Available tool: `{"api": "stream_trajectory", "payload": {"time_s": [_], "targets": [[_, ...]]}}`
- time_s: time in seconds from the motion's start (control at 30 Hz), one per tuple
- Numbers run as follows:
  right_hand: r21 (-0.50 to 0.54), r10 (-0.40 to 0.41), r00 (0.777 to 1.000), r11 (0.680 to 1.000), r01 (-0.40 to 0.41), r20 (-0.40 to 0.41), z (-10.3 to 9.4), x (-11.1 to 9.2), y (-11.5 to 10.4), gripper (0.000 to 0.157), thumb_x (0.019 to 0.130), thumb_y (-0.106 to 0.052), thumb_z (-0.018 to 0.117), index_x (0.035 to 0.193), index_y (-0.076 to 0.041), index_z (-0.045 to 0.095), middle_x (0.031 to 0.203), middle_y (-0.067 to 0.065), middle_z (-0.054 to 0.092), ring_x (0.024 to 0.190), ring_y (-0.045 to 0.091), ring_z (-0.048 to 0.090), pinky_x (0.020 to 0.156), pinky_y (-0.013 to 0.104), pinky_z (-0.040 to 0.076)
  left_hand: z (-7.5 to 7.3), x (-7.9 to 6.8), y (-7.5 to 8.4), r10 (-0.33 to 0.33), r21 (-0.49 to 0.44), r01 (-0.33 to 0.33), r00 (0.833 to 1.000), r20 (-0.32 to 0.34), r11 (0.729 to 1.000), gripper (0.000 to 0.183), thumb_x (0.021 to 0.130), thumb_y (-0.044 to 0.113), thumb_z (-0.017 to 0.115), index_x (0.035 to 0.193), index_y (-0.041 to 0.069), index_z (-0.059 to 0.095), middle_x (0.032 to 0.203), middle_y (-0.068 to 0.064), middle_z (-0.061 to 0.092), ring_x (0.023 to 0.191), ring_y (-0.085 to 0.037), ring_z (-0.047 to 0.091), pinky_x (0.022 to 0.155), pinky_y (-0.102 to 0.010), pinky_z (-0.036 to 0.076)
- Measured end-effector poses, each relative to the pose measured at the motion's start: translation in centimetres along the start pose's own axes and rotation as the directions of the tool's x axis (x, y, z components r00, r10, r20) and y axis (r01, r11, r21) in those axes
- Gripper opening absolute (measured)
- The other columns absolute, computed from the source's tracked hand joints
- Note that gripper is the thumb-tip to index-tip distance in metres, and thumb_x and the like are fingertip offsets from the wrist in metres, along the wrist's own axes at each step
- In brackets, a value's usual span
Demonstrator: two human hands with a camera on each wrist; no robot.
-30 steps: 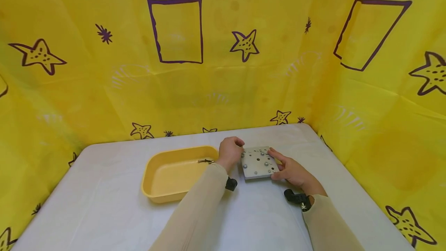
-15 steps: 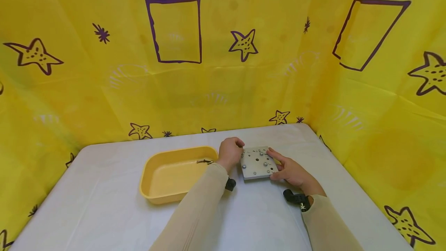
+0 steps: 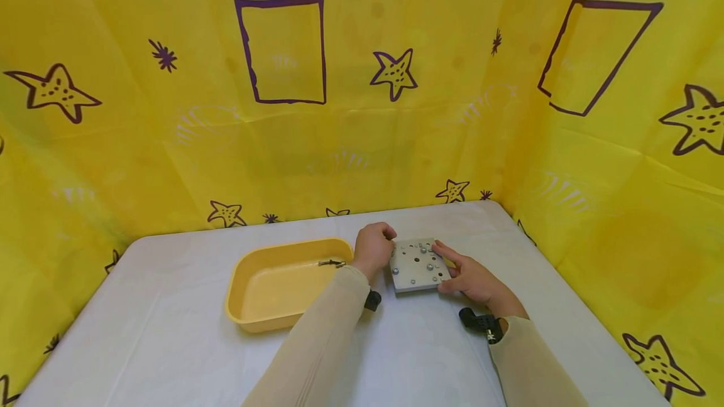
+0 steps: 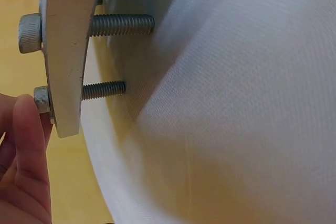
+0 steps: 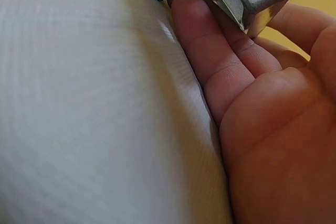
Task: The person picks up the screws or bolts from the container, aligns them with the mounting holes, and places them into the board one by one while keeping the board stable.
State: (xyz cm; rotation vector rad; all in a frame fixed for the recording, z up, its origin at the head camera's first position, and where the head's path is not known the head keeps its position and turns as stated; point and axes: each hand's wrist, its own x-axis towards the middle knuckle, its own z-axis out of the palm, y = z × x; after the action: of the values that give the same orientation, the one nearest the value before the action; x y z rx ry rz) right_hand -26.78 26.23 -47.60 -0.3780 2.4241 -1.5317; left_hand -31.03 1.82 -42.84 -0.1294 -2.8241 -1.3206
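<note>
Fingers (image 4: 31, 135) still at metal plate (image 3: 415, 270)

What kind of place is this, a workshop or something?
Probably a makeshift work booth rather than a full workshop: a white table, yellow starfish-patterned sheets behind it and at both sides, and a metal plate with bolts through it.

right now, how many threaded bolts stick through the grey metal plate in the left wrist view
2 plainly: the longer grey metal bolt above, the shorter grey metal bolt below, by the left hand. A small dark tip at top may be another; more may hide.
</note>
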Motion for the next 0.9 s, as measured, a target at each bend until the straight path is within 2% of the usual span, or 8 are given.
{"api": "stream_trajectory", "payload": {"time_s": [0.3, 0.6, 0.77, 0.9], "targets": [[-0.017, -0.006, 1.000, 1.000, 0.006, 0.001, -0.09, -0.04, 0.10, 0.095, 0.077, -0.012, 0.084, 0.157, -0.023, 0.034, 0.164, -0.007, 0.017, 0.150, 0.024, 0.008, 0.115, 0.051, 0.018, -0.03, -0.23, 0.15, 0.036, 0.002, -0.036, 0.999, 0.011, 0.999, 0.014, 0.092, 0.006, 0.069, 0.105, 0.007, 0.072, 0.090, 0.002, 0.064, 0.088, -0.020, 0.056, 0.078, -0.031, 0.051], [0.001, 0.013, 1.000, 1.000, -0.013, -0.002, 0.01, -0.15, -0.14, 0.095, 0.075, -0.012, 0.084, 0.156, -0.025, 0.036, 0.162, -0.013, 0.018, 0.149, 0.019, 0.010, 0.115, 0.048, 0.018, -0.01, -0.25, 0.12, 0.025, -0.023, -0.024, 0.999, 0.032, 0.999, 0.014, 0.093, 0.007, 0.067, 0.106, 0.007, 0.072, 0.093, 0.002, 0.063, 0.090, -0.020, 0.056, 0.078, -0.030, 0.050], [0.007, 0.006, 1.000, 1.000, -0.006, 0.005, -0.04, -0.12, -0.07, 0.096, 0.076, -0.011, 0.084, 0.157, -0.024, 0.034, 0.163, -0.010, 0.017, 0.150, 0.021, 0.009, 0.115, 0.050, 0.017, 0.00, -0.13, -0.03, 0.023, -0.030, -0.023, 0.999, 0.025, 0.999, 0.014, 0.093, 0.008, 0.067, 0.106, 0.007, 0.072, 0.094, 0.002, 0.063, 0.090, -0.020, 0.056, 0.075, -0.030, 0.050], [0.009, 0.007, 1.000, 1.000, -0.007, 0.000, -0.08, -0.08, 0.03, 0.095, 0.076, -0.013, 0.085, 0.156, -0.025, 0.035, 0.163, -0.012, 0.018, 0.149, 0.021, 0.009, 0.115, 0.051, 0.018, -0.22, -0.41, 0.16, -0.014, -0.117, 0.016, 1.000, 0.025, 0.993, 0.015, 0.095, 0.011, 0.067, 0.109, 0.009, 0.071, 0.100, 0.000, 0.063, 0.085, -0.019, 0.058, 0.070, -0.028, 0.052]]}}
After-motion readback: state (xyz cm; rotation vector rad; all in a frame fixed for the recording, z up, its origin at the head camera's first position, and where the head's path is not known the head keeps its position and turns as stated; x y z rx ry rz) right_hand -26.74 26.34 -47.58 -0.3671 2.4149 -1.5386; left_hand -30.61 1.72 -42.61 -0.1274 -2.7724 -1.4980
